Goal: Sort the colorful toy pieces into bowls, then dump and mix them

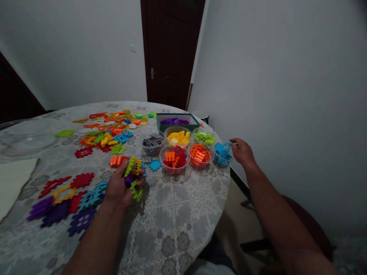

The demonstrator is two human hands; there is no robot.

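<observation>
Several plastic building pieces (130, 165), lime green, yellow and purple, are gripped in my left hand (122, 187), just above the table. My right hand (242, 152) is stretched out at the table's right edge, its fingertips pinched on a blue building piece (225, 146). That piece is over a clear bowl of blue pieces (223, 159); whether it touches the others I cannot tell. Between my hands stand a bowl of red and orange pieces (174, 168) and a bowl of orange pieces (201, 162). A flat blue square piece (155, 165) lies beside them.
Behind are bowls of grey pieces (153, 141), yellow pieces (179, 138) and green pieces (204, 137), plus a green box (177, 128) holding purple pieces. Mixed loose pieces (106, 137) cover the table's left side. A chair (308, 225) stands at right.
</observation>
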